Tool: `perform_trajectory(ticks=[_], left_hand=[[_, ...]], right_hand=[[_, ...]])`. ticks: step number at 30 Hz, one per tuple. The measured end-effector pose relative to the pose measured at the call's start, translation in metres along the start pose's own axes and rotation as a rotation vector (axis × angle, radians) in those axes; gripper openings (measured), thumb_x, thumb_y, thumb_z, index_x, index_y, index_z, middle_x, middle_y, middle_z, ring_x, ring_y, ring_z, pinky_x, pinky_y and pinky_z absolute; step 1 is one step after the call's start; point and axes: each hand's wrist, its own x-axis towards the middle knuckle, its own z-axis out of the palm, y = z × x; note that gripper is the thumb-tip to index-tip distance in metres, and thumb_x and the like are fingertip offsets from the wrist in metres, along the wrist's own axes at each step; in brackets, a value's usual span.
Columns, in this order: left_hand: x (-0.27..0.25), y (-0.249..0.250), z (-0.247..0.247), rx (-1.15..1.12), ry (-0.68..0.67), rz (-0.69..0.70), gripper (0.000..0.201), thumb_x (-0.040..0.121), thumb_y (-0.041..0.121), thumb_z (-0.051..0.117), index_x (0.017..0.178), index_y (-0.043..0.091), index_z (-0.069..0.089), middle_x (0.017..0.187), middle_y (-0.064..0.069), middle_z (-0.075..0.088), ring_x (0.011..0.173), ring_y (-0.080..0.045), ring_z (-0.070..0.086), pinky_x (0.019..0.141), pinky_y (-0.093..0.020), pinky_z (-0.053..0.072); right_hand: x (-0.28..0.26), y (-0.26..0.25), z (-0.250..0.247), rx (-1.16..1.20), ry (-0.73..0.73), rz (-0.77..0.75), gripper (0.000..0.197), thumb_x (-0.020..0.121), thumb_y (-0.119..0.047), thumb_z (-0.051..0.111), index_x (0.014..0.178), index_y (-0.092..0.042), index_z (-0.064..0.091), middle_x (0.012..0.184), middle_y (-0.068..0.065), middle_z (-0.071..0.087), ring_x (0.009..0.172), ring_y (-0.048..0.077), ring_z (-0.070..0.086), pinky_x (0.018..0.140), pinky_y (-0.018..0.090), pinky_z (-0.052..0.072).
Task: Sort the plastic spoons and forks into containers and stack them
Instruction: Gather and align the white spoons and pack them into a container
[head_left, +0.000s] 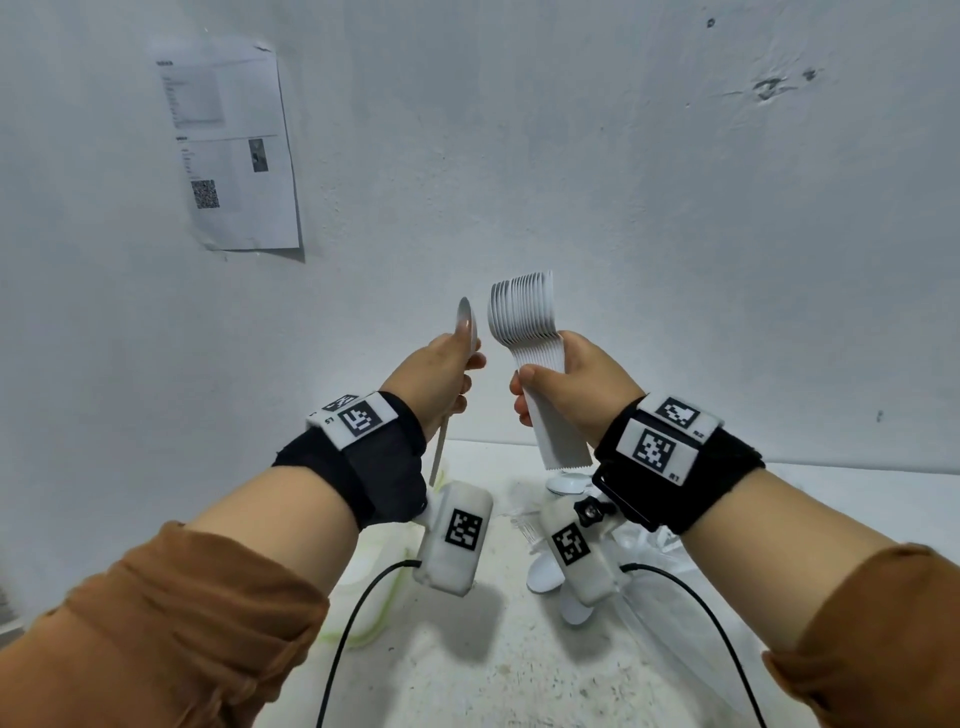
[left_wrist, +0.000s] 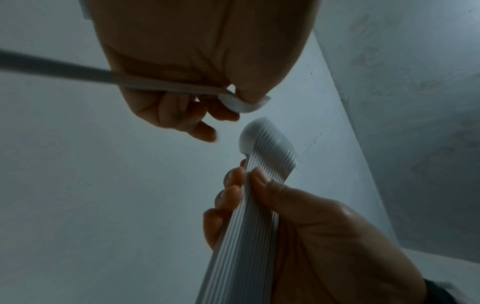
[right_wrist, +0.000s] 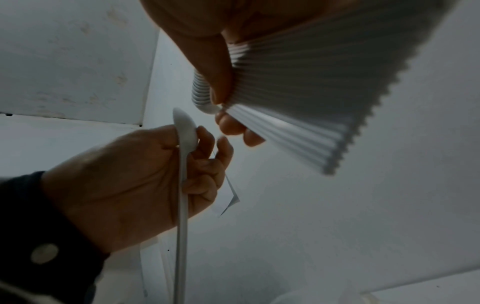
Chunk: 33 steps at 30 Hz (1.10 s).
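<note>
My right hand (head_left: 561, 384) grips a thick nested stack of white plastic spoons (head_left: 524, 317) by the handles, bowls pointing up, raised in front of the wall. The same spoon stack (left_wrist: 259, 185) shows in the left wrist view, and fans out as the spoon stack (right_wrist: 298, 92) in the right wrist view. My left hand (head_left: 441, 374) pinches a single white spoon (head_left: 464, 314) upright, thumb on the bowl, its handle hanging below the palm. That single spoon (right_wrist: 185, 131) stands just left of the stack, a small gap between them.
Below my wrists on the white table (head_left: 467, 670) lie loose white spoons (head_left: 545, 571) and clear plastic forks (head_left: 639, 551). A pale container with a greenish rim (head_left: 374, 597) sits under my left wrist. A printed sheet (head_left: 228, 150) is stuck to the wall.
</note>
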Motion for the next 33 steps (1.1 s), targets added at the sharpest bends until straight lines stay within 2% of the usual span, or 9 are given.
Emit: perform_trajectory(ticks=[3, 5, 9, 12, 16, 21, 26, 30, 33], left_hand=[[0.001, -0.004, -0.001, 0.034, 0.019, 0.025, 0.036, 0.102, 0.036, 0.027, 0.079, 0.012, 0.041, 0.054, 0.006, 0.046, 0.053, -0.014, 0.035, 0.054, -0.024, 0.031], [-0.002, -0.004, -0.002, 0.002, 0.023, 0.003, 0.03, 0.101, 0.026, 0.029, 0.075, 0.013, 0.036, 0.048, 0.008, 0.038, 0.05, -0.013, 0.032, 0.05, -0.023, 0.027], [-0.007, -0.003, -0.005, -0.073, 0.026, -0.034, 0.02, 0.094, 0.009, 0.038, 0.075, 0.014, 0.042, 0.066, 0.0, 0.043, 0.057, -0.013, 0.035, 0.054, -0.023, 0.027], [-0.01, -0.002, -0.007, 0.003, 0.001, 0.001, 0.019, 0.092, 0.004, 0.043, 0.079, 0.013, 0.051, 0.074, -0.001, 0.045, 0.065, -0.013, 0.041, 0.06, -0.024, 0.033], [-0.013, 0.002, -0.01, 0.017, -0.027, 0.081, 0.012, 0.097, 0.004, 0.042, 0.101, 0.012, 0.051, 0.083, 0.002, 0.048, 0.075, -0.011, 0.048, 0.072, -0.022, 0.046], [-0.012, 0.005, -0.017, 0.015, -0.067, 0.153, 0.023, 0.095, 0.001, 0.045, 0.117, 0.007, 0.05, 0.093, -0.004, 0.056, 0.081, -0.013, 0.058, 0.083, -0.024, 0.053], [-0.007, 0.007, -0.031, 0.042, -0.08, 0.21, 0.019, 0.094, 0.0, 0.049, 0.111, 0.005, 0.055, 0.089, -0.005, 0.058, 0.076, -0.013, 0.062, 0.081, -0.023, 0.055], [0.0, 0.007, -0.046, 0.039, -0.119, 0.232, 0.019, 0.092, -0.002, 0.051, 0.11, 0.003, 0.056, 0.086, -0.006, 0.058, 0.076, -0.017, 0.061, 0.084, -0.027, 0.054], [0.002, 0.008, -0.06, 0.027, -0.123, 0.251, 0.018, 0.093, -0.004, 0.048, 0.104, 0.007, 0.057, 0.08, -0.005, 0.056, 0.073, -0.014, 0.06, 0.076, -0.019, 0.056]], right_hand=[[-0.003, 0.002, 0.001, 0.038, -0.026, -0.012, 0.012, 0.091, -0.001, 0.048, 0.102, -0.004, 0.047, 0.072, 0.008, 0.059, 0.06, 0.023, 0.056, 0.069, 0.042, 0.051], [-0.004, 0.004, 0.002, 0.055, -0.043, -0.01, 0.01, 0.09, -0.001, 0.048, 0.096, -0.008, 0.047, 0.071, 0.008, 0.059, 0.06, 0.023, 0.056, 0.069, 0.043, 0.051], [-0.007, 0.004, 0.004, 0.051, -0.086, -0.014, 0.011, 0.09, -0.001, 0.049, 0.098, -0.008, 0.047, 0.074, 0.008, 0.06, 0.061, 0.022, 0.057, 0.067, 0.041, 0.051], [-0.006, 0.001, 0.005, 0.037, -0.109, -0.03, 0.014, 0.091, 0.0, 0.048, 0.092, -0.014, 0.047, 0.074, 0.007, 0.061, 0.06, 0.02, 0.057, 0.066, 0.04, 0.05], [-0.005, -0.007, 0.008, 0.016, -0.128, -0.049, 0.015, 0.091, -0.001, 0.049, 0.092, -0.016, 0.049, 0.074, 0.006, 0.062, 0.062, 0.02, 0.058, 0.072, 0.043, 0.053], [-0.001, -0.016, 0.019, -0.085, -0.113, -0.084, 0.014, 0.09, -0.003, 0.051, 0.103, -0.008, 0.05, 0.076, 0.005, 0.063, 0.066, 0.019, 0.062, 0.073, 0.043, 0.054], [0.006, -0.023, 0.03, -0.205, -0.055, -0.102, 0.019, 0.09, -0.011, 0.054, 0.108, -0.008, 0.049, 0.095, 0.016, 0.065, 0.086, 0.034, 0.067, 0.078, 0.05, 0.055], [0.012, -0.029, 0.041, -0.228, -0.073, -0.141, 0.02, 0.091, -0.012, 0.055, 0.109, -0.006, 0.05, 0.093, 0.013, 0.068, 0.085, 0.027, 0.069, 0.085, 0.044, 0.054], [0.015, -0.032, 0.051, -0.197, -0.101, -0.137, 0.013, 0.092, -0.007, 0.051, 0.105, -0.008, 0.051, 0.087, 0.009, 0.067, 0.081, 0.026, 0.069, 0.082, 0.042, 0.055]])
